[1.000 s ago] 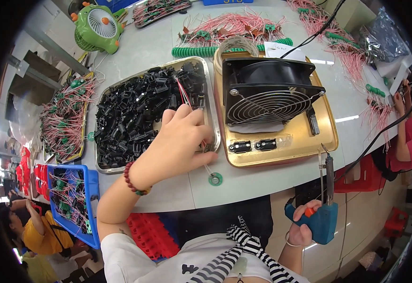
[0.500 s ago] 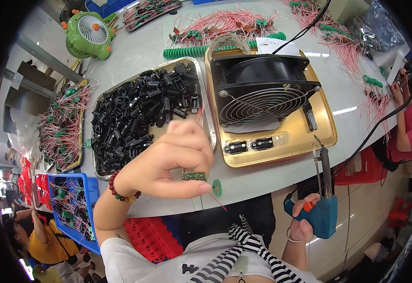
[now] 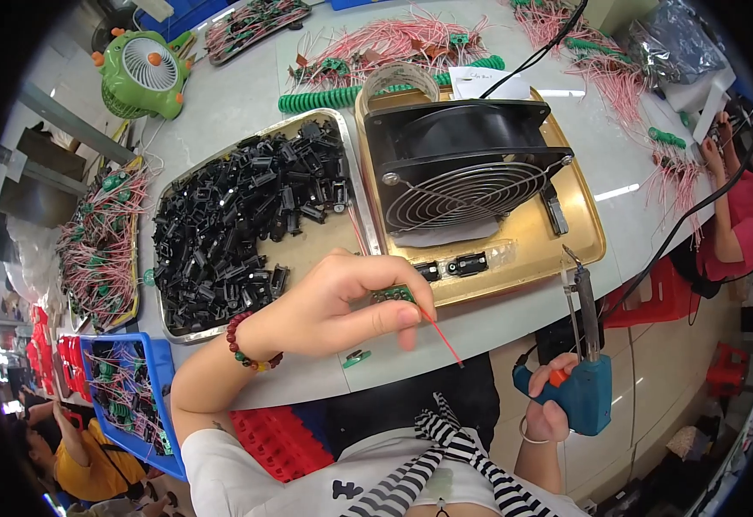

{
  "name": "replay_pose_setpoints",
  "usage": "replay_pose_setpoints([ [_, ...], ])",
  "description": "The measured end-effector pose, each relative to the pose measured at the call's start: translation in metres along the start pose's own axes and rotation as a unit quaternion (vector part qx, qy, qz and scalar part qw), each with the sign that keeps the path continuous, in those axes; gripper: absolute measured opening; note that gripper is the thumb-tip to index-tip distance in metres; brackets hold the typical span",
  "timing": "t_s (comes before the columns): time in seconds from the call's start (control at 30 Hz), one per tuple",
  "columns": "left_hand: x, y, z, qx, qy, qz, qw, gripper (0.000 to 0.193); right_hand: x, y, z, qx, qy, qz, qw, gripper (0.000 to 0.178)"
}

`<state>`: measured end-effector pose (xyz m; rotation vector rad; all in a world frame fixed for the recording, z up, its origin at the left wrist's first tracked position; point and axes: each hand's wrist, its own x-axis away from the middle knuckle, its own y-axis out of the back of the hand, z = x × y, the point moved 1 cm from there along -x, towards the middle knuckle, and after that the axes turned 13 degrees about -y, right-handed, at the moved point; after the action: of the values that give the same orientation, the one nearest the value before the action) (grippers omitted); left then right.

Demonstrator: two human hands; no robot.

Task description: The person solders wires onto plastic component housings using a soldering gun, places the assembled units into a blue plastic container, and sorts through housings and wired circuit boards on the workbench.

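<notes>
My left hand (image 3: pixel 342 302), with a beaded bracelet at the wrist, is closed in front of the metal trays. Thumb and fingers pinch a small green circuit board (image 3: pixel 391 295), partly covered by the hand. A red wire (image 3: pixel 445 339) sticks out past the fingertips toward the lower right. Below the palm is a small round green board (image 3: pixel 357 358); whether it joins the pinched one I cannot tell. At the right, my right hand (image 3: pixel 550 405) grips a blue soldering gun (image 3: pixel 587 396) with an orange trigger, its tip pointing upward beside the gold tray's near corner.
A tray (image 3: pixel 164 303) heaped with black plastic housings stands left of a gold tray (image 3: pixel 588 246). The gold tray bears a black fan (image 3: pixel 467 194) and two housings (image 3: pixel 469 264). Wired boards (image 3: pixel 394 52) lie behind. A blue bin (image 3: pixel 163 370) stands left; another person's hand (image 3: pixel 711 151) is far right.
My left hand has moved right and turned, bringing the circuit board nearer the gold tray. The red wire now points lower right, and the round board shows left of the fingertips. The view has shifted slightly.
</notes>
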<state>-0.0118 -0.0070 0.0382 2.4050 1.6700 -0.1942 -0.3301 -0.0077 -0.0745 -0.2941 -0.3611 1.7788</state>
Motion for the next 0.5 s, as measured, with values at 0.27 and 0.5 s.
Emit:
replay_pose_setpoints([
  [0.27, 0.002, -0.001, 0.018, 0.015, -0.091, -0.04, 0.995, 0.012, 0.004, -0.003, 0.0, 0.012, -0.001, 0.004, 1.0, 0.056],
  [0.5, 0.008, 0.002, 0.01, -0.129, -0.001, -0.139, 0.982, 0.014, 0.009, -0.017, 0.004, 0.059, -0.023, 0.017, 0.998, 0.054],
])
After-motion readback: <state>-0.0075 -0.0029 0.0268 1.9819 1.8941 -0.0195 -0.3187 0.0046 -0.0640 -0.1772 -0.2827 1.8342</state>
